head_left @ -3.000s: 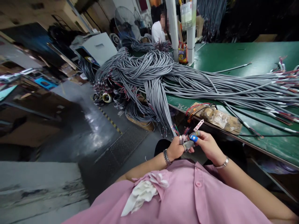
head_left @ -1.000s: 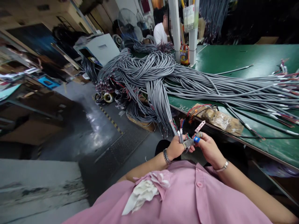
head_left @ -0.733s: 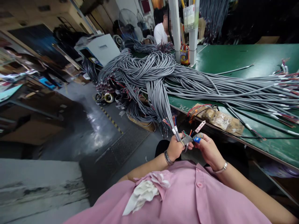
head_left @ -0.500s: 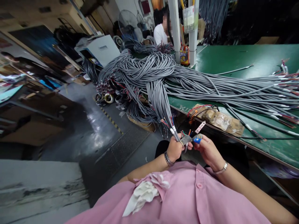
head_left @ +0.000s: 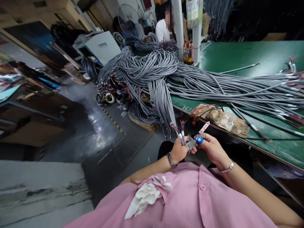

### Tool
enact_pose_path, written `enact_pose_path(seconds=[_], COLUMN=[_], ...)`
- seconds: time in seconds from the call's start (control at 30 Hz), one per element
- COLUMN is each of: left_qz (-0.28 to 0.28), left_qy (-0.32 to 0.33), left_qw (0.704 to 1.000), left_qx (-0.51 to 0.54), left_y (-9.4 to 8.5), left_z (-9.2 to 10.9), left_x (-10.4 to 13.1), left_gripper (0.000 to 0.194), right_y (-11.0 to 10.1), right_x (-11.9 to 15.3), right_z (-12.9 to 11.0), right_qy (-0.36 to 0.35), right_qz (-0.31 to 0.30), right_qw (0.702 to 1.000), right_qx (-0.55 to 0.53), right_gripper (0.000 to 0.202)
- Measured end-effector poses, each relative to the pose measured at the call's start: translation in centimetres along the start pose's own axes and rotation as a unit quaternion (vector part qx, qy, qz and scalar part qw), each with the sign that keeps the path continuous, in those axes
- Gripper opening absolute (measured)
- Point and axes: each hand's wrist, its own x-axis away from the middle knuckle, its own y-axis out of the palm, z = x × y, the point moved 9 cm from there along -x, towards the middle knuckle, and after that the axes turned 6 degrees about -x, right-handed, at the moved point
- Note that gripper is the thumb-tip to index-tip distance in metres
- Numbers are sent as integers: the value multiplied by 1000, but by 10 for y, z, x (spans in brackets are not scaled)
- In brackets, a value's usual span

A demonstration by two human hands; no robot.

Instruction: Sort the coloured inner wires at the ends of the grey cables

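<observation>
Several grey cables [head_left: 182,139] with white collars and bare coloured wire ends stand upright in my left hand [head_left: 179,151], which is closed around them. Grey tape wraps my left thumb. Close beside it, my right hand [head_left: 211,148] is closed in a pinch, with blue tape on the thumb. A flat pale pink strip with a small hole [head_left: 204,127] sticks up from its fingers; the strip's lower end is hidden. Short coloured wires [head_left: 189,137] show between the two hands. Behind them hangs a thick bundle of grey cables [head_left: 161,98].
The green bench [head_left: 237,57] carries long grey cables running right. At its front edge lies a tape-wrapped wooden block [head_left: 229,122]. A white post [head_left: 196,34] rises from the bench. A person in white [head_left: 162,31] sits behind, near a fan [head_left: 130,22].
My left hand has turned slightly, so the cable ends stand more upright. The fingertips of both hands have come closer together. The camera view has shifted a little.
</observation>
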Motion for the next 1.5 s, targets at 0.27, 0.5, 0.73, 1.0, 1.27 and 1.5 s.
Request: enact_pose_path(seconds=[0.27,0.5,0.73,1.0,1.27,1.5], left_qz=[35,20,24,23,53,87], left_qy=[13,11,-1,3,14,3], left_qw=[999,1000,1000,1000,998,995], left_qx=[-4,-3,-5,-9,11,39], left_y=[-6,-3,-3,-2,-6,-10], left_z=[-1,-1,-3,-2,-4,-11], left_x=[0,1,1,0,-1,-2], left_gripper=[42,40,38,39,40,40], right_y=[-2,4,5,-1,-6,-17], right_x=[3,0,1,0,1,8], right_z=[3,-1,-2,0,9,12], right_qy=[-2,-17,-15,-21,4,22], right_qz=[35,3,13,39,57,25], right_qw=[999,1000,999,999,994,994], right_qx=[-35,-15,-28,-33,-90,-100], right_gripper=[18,16,18,18,26,14])
